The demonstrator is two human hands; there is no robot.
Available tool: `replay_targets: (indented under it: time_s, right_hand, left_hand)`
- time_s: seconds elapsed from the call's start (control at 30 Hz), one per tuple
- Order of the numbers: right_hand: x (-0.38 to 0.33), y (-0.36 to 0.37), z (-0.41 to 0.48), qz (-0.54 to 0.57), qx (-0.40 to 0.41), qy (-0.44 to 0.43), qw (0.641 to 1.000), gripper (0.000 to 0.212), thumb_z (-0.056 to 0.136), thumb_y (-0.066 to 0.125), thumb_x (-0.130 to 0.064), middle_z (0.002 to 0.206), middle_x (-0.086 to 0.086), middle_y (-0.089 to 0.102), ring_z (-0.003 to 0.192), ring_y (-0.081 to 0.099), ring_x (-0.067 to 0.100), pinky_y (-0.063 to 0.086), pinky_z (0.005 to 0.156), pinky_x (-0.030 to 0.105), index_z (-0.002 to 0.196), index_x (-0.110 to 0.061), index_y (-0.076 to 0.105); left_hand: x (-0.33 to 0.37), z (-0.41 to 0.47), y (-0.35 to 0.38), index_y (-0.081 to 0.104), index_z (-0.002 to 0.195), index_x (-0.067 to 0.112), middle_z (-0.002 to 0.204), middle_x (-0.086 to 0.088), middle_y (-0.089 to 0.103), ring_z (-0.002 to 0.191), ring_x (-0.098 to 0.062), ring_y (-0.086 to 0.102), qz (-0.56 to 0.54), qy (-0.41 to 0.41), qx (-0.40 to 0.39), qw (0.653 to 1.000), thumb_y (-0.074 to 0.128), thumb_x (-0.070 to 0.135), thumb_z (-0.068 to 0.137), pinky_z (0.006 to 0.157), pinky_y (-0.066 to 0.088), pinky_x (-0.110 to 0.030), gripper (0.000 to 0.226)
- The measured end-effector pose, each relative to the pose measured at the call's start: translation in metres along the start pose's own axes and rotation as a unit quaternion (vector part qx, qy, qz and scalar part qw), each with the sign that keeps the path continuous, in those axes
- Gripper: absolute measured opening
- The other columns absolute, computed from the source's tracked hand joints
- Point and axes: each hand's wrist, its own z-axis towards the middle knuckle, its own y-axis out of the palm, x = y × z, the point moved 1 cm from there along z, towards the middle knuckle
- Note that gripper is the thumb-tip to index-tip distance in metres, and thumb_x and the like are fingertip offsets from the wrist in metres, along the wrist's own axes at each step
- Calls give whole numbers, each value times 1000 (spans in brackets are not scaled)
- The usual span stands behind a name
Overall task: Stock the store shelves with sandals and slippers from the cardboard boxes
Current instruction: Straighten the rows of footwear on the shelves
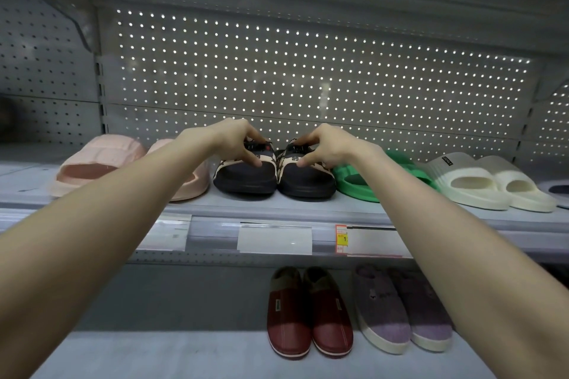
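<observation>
Left hand [237, 144] up on the shelf [277, 206], fingers curled over the top of the left slide [243, 180] and thumb tucked against the strap, pinching it. Right hand [320, 148] mirrors it on the right slide [308, 184], fingers on top, thumb at the strap edge. That's the black pair [246, 181], cream-patterned straps, standing side by side on the shelf with inner edges touching, both soles flat. Just left of the black pair sits a pink pair [98, 169], partly hidden by the left forearm. Just right of it, a green pair [354, 181], crossed by the right forearm, and beyond that a cream pair [480, 184]. Behind the black pair rises a lit pegboard [308, 71]. Below it, on the shelf's front edge, a red-and-yellow tag [341, 239] off to the right. Lower down, under the black pair, red slippers [308, 317], with purple slippers [400, 314] just to their right.
</observation>
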Motion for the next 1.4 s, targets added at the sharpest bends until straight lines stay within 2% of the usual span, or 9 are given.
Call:
replay_targets:
  time_s: [0.13,0.27,0.47,0.7,0.9,1.17,1.4]
  right_hand:
    - [-1,1,3,-2,-1,0,1000,58,77,77,-26,132,-1,58,118,55,19,50,69,26,131,-21,56]
    - [-3,2,4,0,-8,12,1000,58,76,78,-26,128,-1,59,114,58,23,58,72,34,131,-22,56]
    - [-5,1,4,8,-10,17,1000,59,77,77,-24,129,-3,59,114,57,21,58,75,33,131,-21,55]
    - [-3,2,6,7,-8,12,1000,59,77,77,-24,130,-2,58,115,57,22,57,75,33,131,-20,55]
    - [2,4,9,3,3,5,1000,59,77,77,-24,134,-1,56,125,50,19,44,80,26,132,-21,55]
    - [2,4,10,-3,3,6,1000,59,77,77,-25,134,1,56,127,49,20,43,82,28,132,-21,54]
    - [1,3,8,-9,3,7,1000,59,78,76,-25,135,3,56,125,50,21,42,78,27,133,-21,54]
  left_hand:
    - [-3,1,1,54,130,24,134,-1,55,124,-23,49,-1,-2,1,1000,75,35,75,102,39,-30,60]
    - [-5,4,1,53,131,24,134,-1,55,123,-24,50,5,-4,-3,1000,75,37,74,102,40,-31,62]
    - [-8,5,1,53,131,25,133,0,56,122,-24,50,6,-6,-3,1000,75,38,74,102,40,-32,63]
    - [-8,7,3,53,131,24,133,-2,56,123,-24,50,-2,-8,-1,1000,75,38,74,103,40,-32,63]
    - [-6,6,2,53,132,23,133,-2,56,123,-24,50,3,-9,0,1000,75,37,74,100,40,-30,63]
    - [-2,1,0,52,132,21,134,-2,55,123,-24,50,0,-7,-2,1000,74,34,77,101,39,-29,61]
    - [-1,-1,0,50,134,22,136,-2,54,125,-24,48,1,-11,-5,1000,73,35,77,103,38,-30,62]
